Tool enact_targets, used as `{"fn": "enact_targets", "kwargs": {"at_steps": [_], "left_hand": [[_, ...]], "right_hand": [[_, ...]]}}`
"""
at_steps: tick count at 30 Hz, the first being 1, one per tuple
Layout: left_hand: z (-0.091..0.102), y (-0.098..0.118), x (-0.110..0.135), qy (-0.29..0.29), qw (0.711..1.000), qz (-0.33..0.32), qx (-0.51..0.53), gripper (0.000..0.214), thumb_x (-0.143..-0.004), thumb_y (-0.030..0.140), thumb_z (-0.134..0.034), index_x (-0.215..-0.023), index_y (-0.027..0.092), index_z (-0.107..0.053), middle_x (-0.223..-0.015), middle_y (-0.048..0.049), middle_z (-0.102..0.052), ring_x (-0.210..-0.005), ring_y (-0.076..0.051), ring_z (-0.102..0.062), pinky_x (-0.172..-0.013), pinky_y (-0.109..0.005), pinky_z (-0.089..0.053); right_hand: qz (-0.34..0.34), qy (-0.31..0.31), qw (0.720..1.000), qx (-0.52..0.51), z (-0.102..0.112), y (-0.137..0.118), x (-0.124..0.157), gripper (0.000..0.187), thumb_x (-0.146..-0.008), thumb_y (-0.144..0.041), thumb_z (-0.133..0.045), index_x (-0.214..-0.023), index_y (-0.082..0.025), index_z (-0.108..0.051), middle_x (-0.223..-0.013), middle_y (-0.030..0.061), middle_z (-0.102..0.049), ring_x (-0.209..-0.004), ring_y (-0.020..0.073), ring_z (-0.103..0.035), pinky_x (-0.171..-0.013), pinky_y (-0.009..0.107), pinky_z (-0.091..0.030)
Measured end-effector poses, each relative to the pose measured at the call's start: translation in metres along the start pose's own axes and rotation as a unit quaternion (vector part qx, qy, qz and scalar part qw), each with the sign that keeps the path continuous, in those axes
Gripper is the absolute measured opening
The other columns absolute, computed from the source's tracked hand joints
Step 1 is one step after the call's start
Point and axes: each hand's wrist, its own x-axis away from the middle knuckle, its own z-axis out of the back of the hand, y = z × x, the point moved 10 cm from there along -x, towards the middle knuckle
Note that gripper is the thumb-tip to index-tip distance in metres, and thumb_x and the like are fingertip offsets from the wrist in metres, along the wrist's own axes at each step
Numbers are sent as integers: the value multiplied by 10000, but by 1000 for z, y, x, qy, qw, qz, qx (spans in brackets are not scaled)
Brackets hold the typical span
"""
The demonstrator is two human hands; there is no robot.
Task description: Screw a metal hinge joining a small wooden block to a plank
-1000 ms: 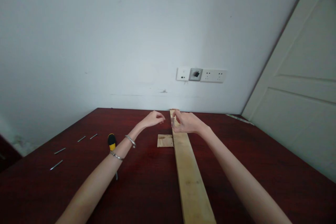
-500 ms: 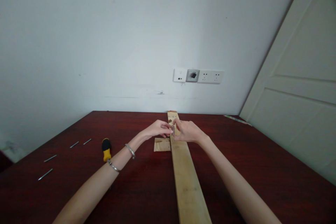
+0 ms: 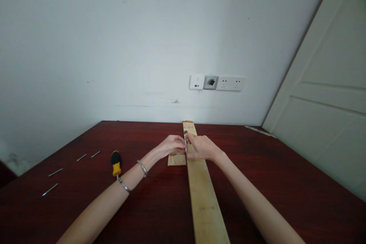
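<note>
A small silver metal hinge [image 3: 185,145] is held between my two hands, above the seam where a long wooden board [image 3: 204,198] meets a small wooden block [image 3: 177,159]. My left hand [image 3: 172,145] pinches its left side with closed fingertips. From the right, thumb and forefinger of my right hand [image 3: 202,146] grip the other side, over the board. My fingers cover part of the hinge, and I cannot tell whether it touches the wood. Two bracelets are on my left wrist and forearm.
A yellow and black screwdriver [image 3: 116,162] lies left of my left forearm, its shaft partly hidden. Several thin metal bits [image 3: 55,172] are spread on the dark red table [image 3: 154,206]. A flat strip [image 3: 260,132] lies at the back right, near the wall with sockets [image 3: 230,83].
Both hands have come slightly nearer to me with the hinge, down to the seam by the small block. My left hand now covers the block's upper edge.
</note>
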Motion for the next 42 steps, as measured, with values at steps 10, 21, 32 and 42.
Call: {"fn": "enact_targets", "kwargs": {"at_steps": [10, 21, 32, 42], "left_hand": [[3, 8, 3, 14, 1000, -21, -16, 274, -569, 174, -796, -743, 97, -598, -698, -47, -654, -631, -116, -627, -647, -240, -494], [13, 9, 2, 56, 998, -29, -28, 314, -544, 200, -816, -747, 89, -604, -724, -74, -677, -643, -147, -650, -638, -255, -517], [15, 13, 5, 63, 995, -29, -69, 377, -607, 344, -794, -823, 61, -671, -743, -116, -702, -644, -167, -668, -645, -264, -539], [17, 11, 5, 68, 997, -35, -32, 376, -609, 328, -808, -844, 65, -677, -770, -111, -701, -647, -158, -669, -659, -256, -543]], "right_hand": [[-13, 30, 945, -325, -11, 23, -5, 427, -697, -337, -645, -1065, -200, -477, -855, 19, -627, -741, 155, -616, -662, 277, -477], [-183, 31, 707, -683, -74, 55, -10, 290, -558, -334, -771, -712, -112, -666, -636, 22, -661, -589, 132, -624, -581, 278, -555], [-229, 81, 726, -644, -76, 63, -9, 181, -612, -279, -743, -660, -125, -660, -574, 9, -656, -503, 138, -632, -438, 232, -534], [-197, 76, 738, -642, -67, 53, -11, 282, -612, -387, -739, -715, -144, -640, -633, 20, -669, -558, 169, -666, -404, 222, -525]]}}
